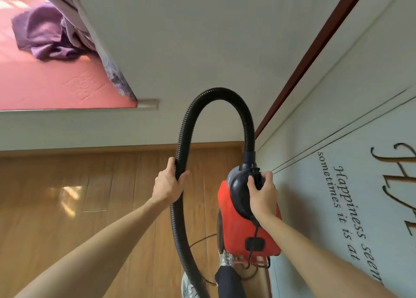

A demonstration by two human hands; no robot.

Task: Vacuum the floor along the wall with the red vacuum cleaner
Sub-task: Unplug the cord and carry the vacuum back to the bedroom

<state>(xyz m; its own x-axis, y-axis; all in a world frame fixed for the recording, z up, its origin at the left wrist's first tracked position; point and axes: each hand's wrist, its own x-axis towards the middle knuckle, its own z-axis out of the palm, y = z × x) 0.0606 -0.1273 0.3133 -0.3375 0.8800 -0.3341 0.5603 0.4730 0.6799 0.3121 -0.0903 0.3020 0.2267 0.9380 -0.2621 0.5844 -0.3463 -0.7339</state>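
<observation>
The vacuum [238,225] hung clear of the floor [90,207], carried by the right hand [263,196], whose fingers were clamped round the black handle [256,178] on top of the red body. It sat just beside the wall [337,207], on the right, with its long axis running roughly along the wall's foot. From its front end the hose [216,93] rose, arched over and came down on the left, where the left hand [167,183] was wrapped round it, thumb on one side and fingers on the other. Below that grip the hose ran on down past the person's feet and off the bottom edge (so its mouth could not be seen). A thin cord [200,241] looped on the floor between hose and body.

Both arms reached forward, nearly straight, the right one close to the wall and the left further out over the floor. The left hand was the nearer to the hose's working end, so it would likely be the one to steer that end in toward the wall's foot. Judged from this, no floor along the wall had been covered yet.
</observation>
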